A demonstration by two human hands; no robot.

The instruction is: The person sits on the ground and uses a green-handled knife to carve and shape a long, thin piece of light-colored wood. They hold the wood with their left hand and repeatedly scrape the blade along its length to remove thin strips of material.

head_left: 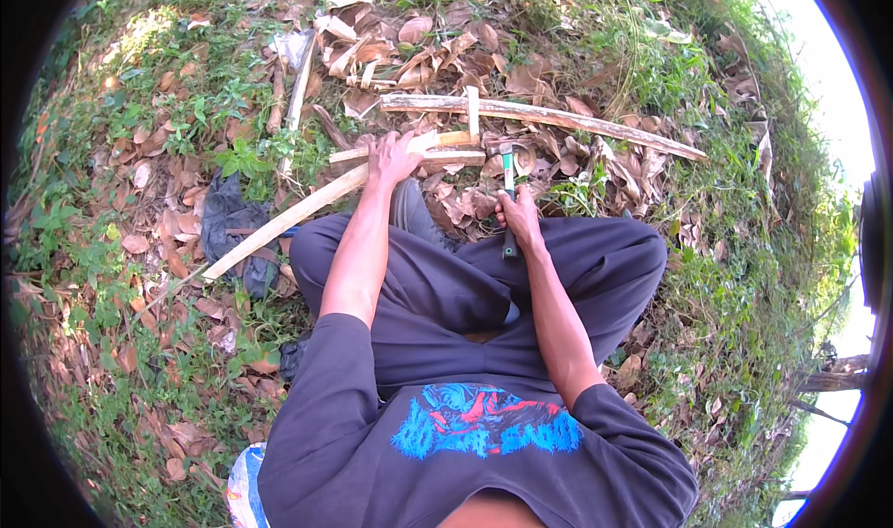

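Note:
My right hand [519,213] is wrapped round the handle of a hammer [509,176], which has a green and black handle. The hammer's head lies beside the right ends of the wood pieces in front of my crossed legs. My left hand [393,159] grips a long pale wooden strip [296,213] that slants down to the left past my knee. Under and beside that hand lie a short wooden strip [458,139] and a second short wooden piece [454,158], close together. My left fingertips are partly hidden against the wood.
Beyond my hands, a long rough wooden pole [567,119] lies across the leaves, with a small pale wooden slat [473,114] across it. Dark crumpled cloth [233,226] lies by my left knee. A blue and white bag [246,486] sits behind my left side. Dry leaves and grass cover the ground.

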